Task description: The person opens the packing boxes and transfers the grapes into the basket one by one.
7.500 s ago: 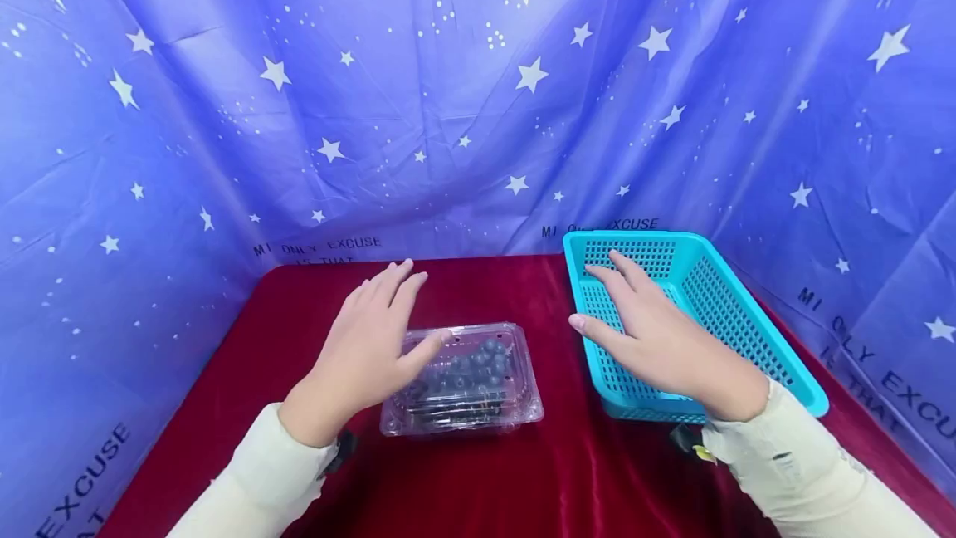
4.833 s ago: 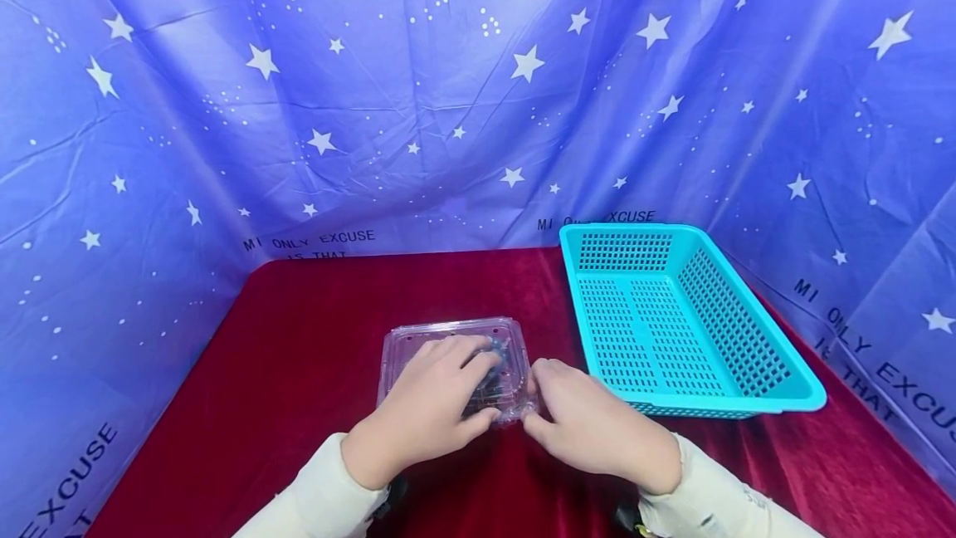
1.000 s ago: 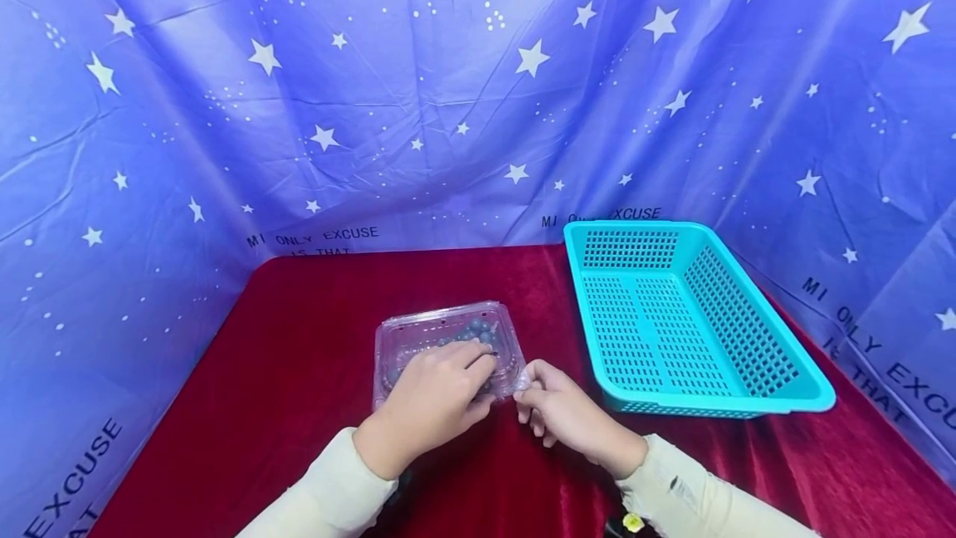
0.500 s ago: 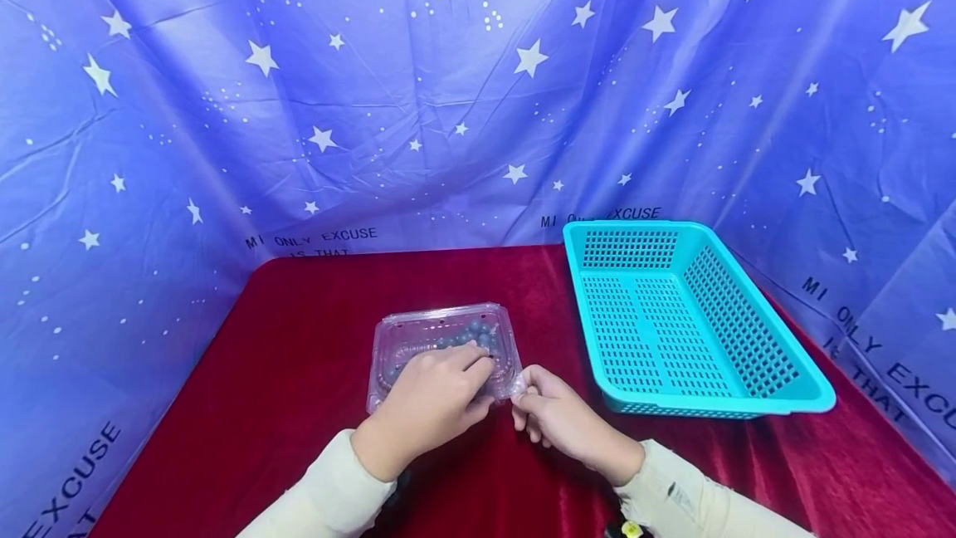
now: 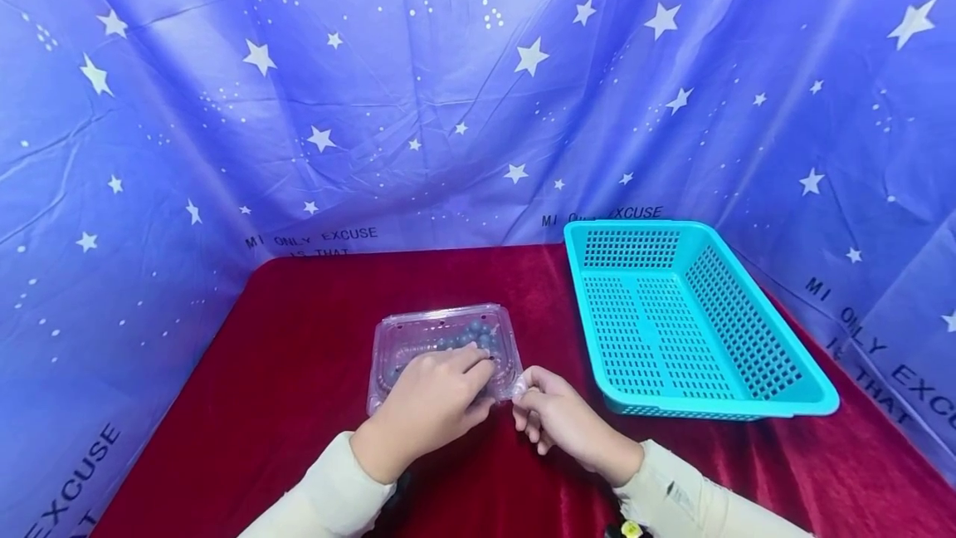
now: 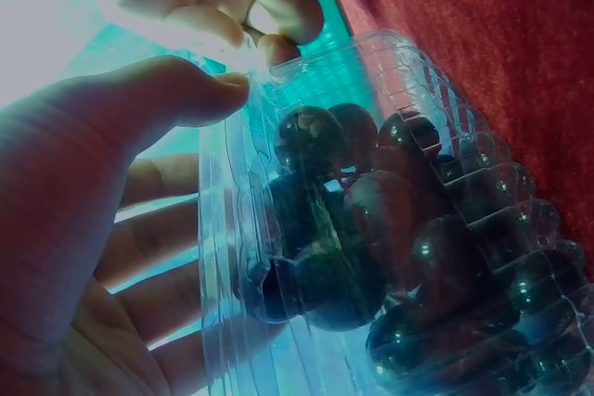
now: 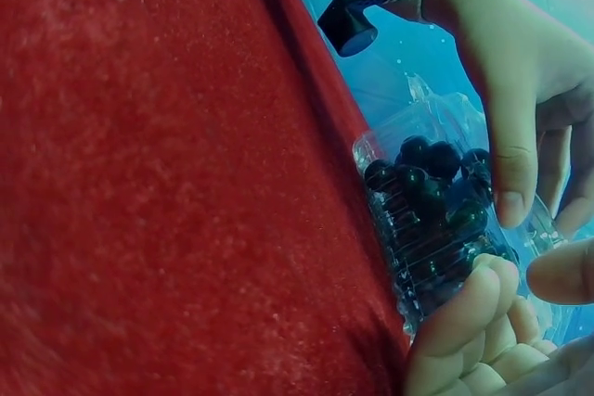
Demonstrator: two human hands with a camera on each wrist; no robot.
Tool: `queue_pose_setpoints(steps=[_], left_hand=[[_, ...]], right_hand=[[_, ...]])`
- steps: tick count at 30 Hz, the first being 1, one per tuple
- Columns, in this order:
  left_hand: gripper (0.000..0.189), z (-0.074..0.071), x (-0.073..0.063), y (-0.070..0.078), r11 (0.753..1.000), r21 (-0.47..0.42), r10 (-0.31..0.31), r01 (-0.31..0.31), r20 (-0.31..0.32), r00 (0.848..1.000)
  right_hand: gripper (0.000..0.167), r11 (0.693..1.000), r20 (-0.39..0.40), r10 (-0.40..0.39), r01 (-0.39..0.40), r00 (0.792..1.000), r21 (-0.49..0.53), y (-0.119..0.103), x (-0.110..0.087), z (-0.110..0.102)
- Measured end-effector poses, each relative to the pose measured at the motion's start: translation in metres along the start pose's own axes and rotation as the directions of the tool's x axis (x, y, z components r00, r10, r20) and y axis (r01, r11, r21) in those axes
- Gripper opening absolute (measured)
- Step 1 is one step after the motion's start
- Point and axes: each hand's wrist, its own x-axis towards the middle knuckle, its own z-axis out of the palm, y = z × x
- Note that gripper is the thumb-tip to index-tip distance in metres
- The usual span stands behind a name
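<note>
Lying long axis nine-to-three, clear box [image 5: 418, 330] sits ten o'clock from the right hand [image 5: 569, 419], which pinches its four-o'clock corner; left hand [image 5: 429, 393], nearer, rests across its top, fingers relaxed.

Hands [image 6: 65, 201] on clear box [image 6: 316, 359], dark fruit [image 6: 343, 285]

Sleeves, two, long, pale cream: left sleeve [image 5: 329, 484], creased; right sleeve [image 5: 702, 492], wrinkled, with one small dark mark [image 5: 675, 496]. Under left wrist: black device [image 7: 350, 23], stubby, round-ended. Under right wrist: black fitting [image 5: 612, 530], yellow piece [image 5: 631, 529] attached. Left hand [image 5: 427, 395], right hand [image 5: 563, 420]: bare.
</note>
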Motion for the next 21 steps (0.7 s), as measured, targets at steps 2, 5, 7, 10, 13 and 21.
queue_pose_setpoints(steps=[2, 5, 7, 10, 13, 21], left_hand=[[0.026, -0.0001, 0.0003, -0.0002, 1.000, -0.001, 0.002, -0.002, -0.003, 1.000], [0.026, -0.0007, 0.0005, -0.0007, 1.000, -0.002, 0.008, -0.008, -0.009, 1.000], [0.026, -0.0003, 0.0006, -0.0008, 1.000, -0.001, 0.013, -0.013, -0.014, 1.000], [0.028, 0.0004, 0.0006, -0.0010, 1.000, 0.003, 0.014, -0.013, -0.021, 1.000], [0.030, 0.0005, 0.0008, -0.0022, 1.000, 0.004, 0.016, -0.016, -0.024, 1.000], [0.031, 0.0009, 0.0009, -0.0018, 1.000, 0.002, 0.022, -0.022, -0.023, 1.000]], right_hand=[[0.006, 1.000, 0.002, 0.000, 0.000, 1.000, 0.005, 0.0007, 0.0003, -0.0003], [0.007, 1.000, 0.006, -0.003, 0.003, 1.000, 0.012, 0.0017, 0.0008, -0.0009], [0.007, 1.000, 0.006, -0.008, 0.008, 1.000, 0.022, 0.0027, 0.0012, -0.0013], [0.008, 0.999, 0.003, -0.017, 0.017, 1.000, 0.033, 0.0041, 0.0019, -0.0015], [0.009, 0.999, -0.002, -0.017, 0.017, 1.000, 0.042, 0.0043, 0.0037, -0.0013], [0.015, 0.997, -0.008, 0.021, -0.020, 1.000, 0.078, 0.0051, 0.0040, -0.0028]])
